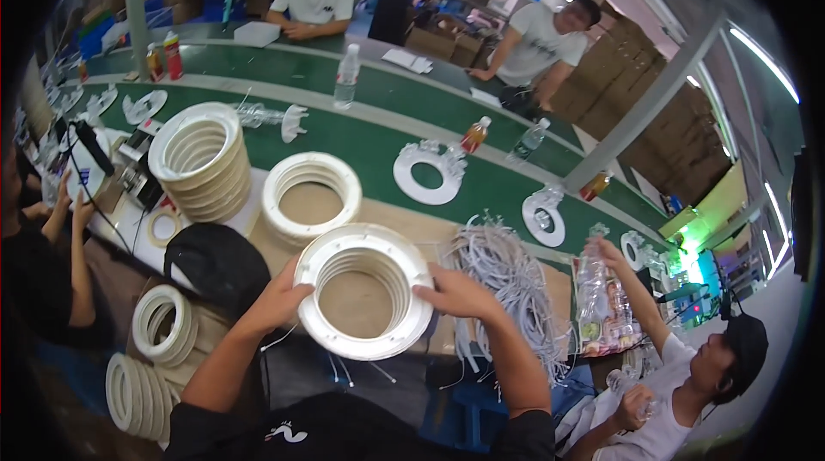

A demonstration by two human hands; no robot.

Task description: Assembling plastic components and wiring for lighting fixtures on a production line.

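Observation:
My left hand [280, 296] and my right hand [457, 291] grip opposite sides of a stack of white plastic rings [364, 243], thumbs on the top rim. Several thin white wires with small ends hang below the stack. Just beyond stands a shorter stack of white rings [273, 203] on the brown board. Left of that rises a taller ring stack [230, 190]. A large bundle of white wires [503, 280] lies close to my right hand. A black cap-like item [215, 268] is beside my left forearm.
A green conveyor belt [361, 156] runs across, carrying white discs with clear plastic parts [421, 190] and bottles [347, 79]. More ring stacks [137, 396] sit at lower left. A co-worker [687, 384] handles clear parts at right; another works at left. People sit beyond the belt.

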